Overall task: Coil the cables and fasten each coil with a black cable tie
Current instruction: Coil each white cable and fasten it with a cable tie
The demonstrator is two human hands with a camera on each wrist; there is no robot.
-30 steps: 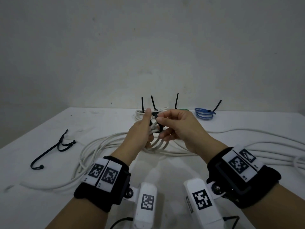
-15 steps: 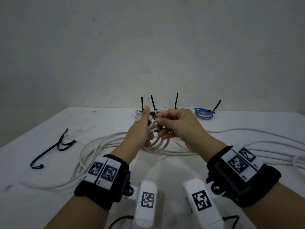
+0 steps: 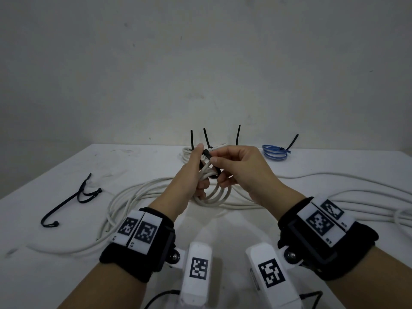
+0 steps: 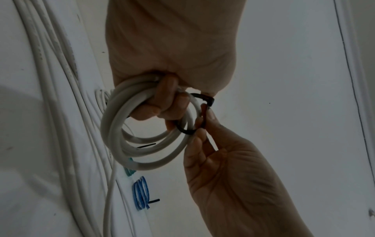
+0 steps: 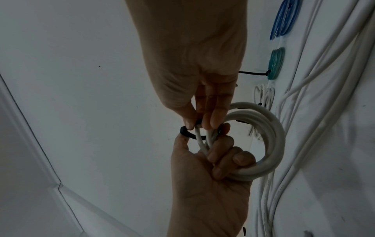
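On the white table (image 3: pixel 55 275), spare black ties (image 3: pixel 73 197) lay at left. Above its centre, the left hand (image 3: pixel 189 175) gripped a small white coil (image 3: pixel 214 195), round-looped. The right hand (image 3: pixel 243 168) pinched the black cable tie (image 3: pixel 207 153) looped around it. A tied blue coil (image 3: pixel 274 152) lay far right.

1. A plain, off-white plaster wall (image 3: pixel 200 63), lightly scuffed, fills the 12 o'clock half of the head view.
2. A white, matte tabletop (image 3: pixel 55 275) with faint grey smudges spreads below under dim, even light.
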